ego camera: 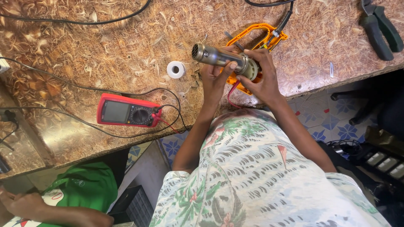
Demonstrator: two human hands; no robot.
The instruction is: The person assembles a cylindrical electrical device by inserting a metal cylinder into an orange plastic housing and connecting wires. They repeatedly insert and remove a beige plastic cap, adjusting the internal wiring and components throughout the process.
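Observation:
Both my hands hold a metal cylinder [214, 56] with a vented nozzle end, lying level just above the table. My left hand [214, 80] grips the tube from below, thumb on its side. At the wider round end, my right hand [261, 75] wraps around the cylinder. Under them lies an orange plastic housing shell [257, 30] with a black cable entering its handle. A thin red wire [232, 96] hangs down from the held part.
A red multimeter [128, 112] with its leads lies on the chipboard table [105, 46] to the left. A small white tape roll [176, 69] stands nearby. Green-handled pliers [381, 29] lie at the far right. Another person in a green shirt [84, 187] is at the bottom left.

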